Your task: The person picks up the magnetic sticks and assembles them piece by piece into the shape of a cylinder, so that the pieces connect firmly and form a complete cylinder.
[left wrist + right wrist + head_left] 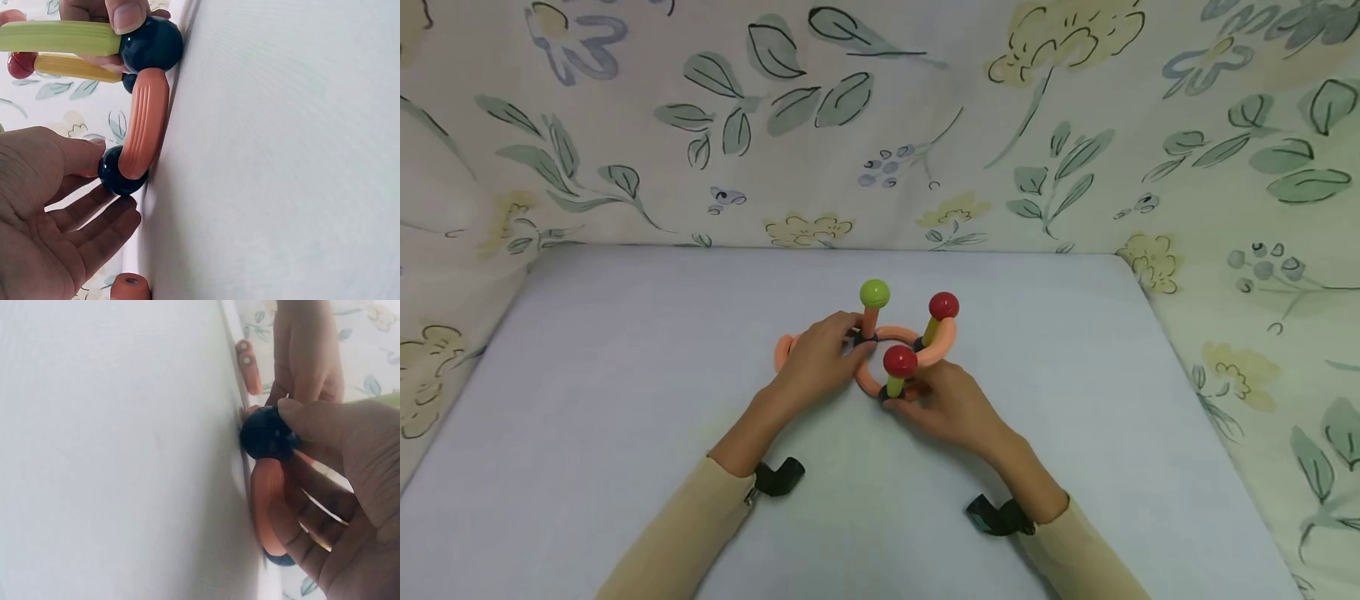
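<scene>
A magnetic-rod frame stands on the white table, with curved orange rods joined by dark blue balls as its base ring. My left hand pinches the left dark blue ball between thumb and fingers. At the front, my right hand grips another dark blue ball with thumb and fingers. An orange upright carries a lime ball. Yellow and lime uprights carry red balls, linked by a raised curved orange rod. My right fingers partly hide the ring's right side.
Loose curved orange rods lie just left of my left hand, partly covered by it. The white tabletop ends at a back edge against a floral cloth. Dark wrist cameras stick out from both sleeves.
</scene>
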Demonstrator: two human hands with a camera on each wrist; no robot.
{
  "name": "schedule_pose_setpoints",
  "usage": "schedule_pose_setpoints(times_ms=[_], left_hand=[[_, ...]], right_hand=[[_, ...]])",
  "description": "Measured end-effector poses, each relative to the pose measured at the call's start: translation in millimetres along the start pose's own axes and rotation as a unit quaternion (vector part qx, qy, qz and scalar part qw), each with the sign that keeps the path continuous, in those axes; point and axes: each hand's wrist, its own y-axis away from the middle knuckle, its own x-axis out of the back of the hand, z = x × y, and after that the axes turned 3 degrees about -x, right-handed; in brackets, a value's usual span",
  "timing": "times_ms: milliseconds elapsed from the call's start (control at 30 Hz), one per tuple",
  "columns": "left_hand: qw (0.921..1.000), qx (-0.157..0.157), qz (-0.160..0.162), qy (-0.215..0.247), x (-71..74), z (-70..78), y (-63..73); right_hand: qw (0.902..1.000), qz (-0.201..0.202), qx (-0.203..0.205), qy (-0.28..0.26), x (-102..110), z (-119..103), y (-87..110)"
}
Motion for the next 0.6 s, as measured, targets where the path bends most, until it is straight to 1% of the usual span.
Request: schedule_pose_setpoints(times_ms=[167, 200, 367, 467, 600], left_hand=[[0.9999, -0.01, 0.01, -0.002, -1.7, -5.1, -0.4], [0.9998, -0.013, 0.013, -0.001, -1.5, -5.8, -0.1], [0.9997, -0.016, 0.018, 0.001, -0.1, -7.0, 2.3], [0.9996, -0.018, 0.021, -0.002, -0.1, -7.6, 3.3], [0.9992, -0.024, 0.028, -0.015, -1.4, -10.1, 3.6]], right_hand=[[0.9997, -0.004, -0.008, 0.022, 6, 2, -0.4], [0.9996, -0.002, -0.002, 0.027, 7, 3, -0.3], [0.9996, 0.004, 0.021, 0.02, 13, 9, 0.9], [0.9997, 0.006, 0.018, 0.017, 16, 13, -0.1], [0.9996, 0.021, 0.012, 0.013, 17, 17, -1.2]])
